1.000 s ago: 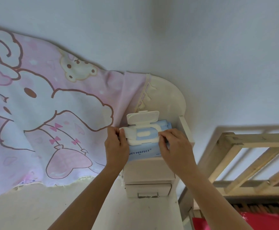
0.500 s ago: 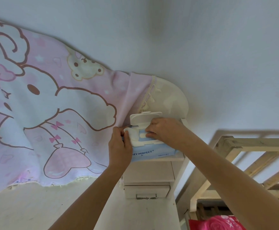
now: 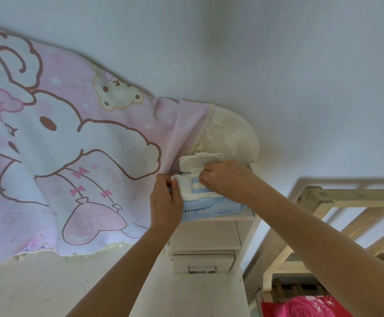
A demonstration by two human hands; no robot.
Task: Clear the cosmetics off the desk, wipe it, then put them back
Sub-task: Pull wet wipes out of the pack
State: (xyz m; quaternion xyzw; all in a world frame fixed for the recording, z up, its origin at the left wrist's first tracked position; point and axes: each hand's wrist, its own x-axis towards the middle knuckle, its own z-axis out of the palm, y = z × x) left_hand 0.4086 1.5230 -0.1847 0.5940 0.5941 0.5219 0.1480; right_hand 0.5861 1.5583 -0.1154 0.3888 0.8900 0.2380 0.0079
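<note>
Pale wall backs a small cream drawer unit (image 3: 205, 236); across its top ledge lies the blue plastic wet-wipe pack (image 3: 209, 210), its white flip lid (image 3: 197, 161) raised. The left grip (image 3: 165, 202) is clamped on a white wipe (image 3: 184, 186) at the pack's left end. The right grip (image 3: 227, 179) curls onto the pack's top, holding it. A pink cartoon-printed cloth (image 3: 72, 156) hangs just left

Soft even daylight, faint shadows, wide-angle edge distortion.
</note>
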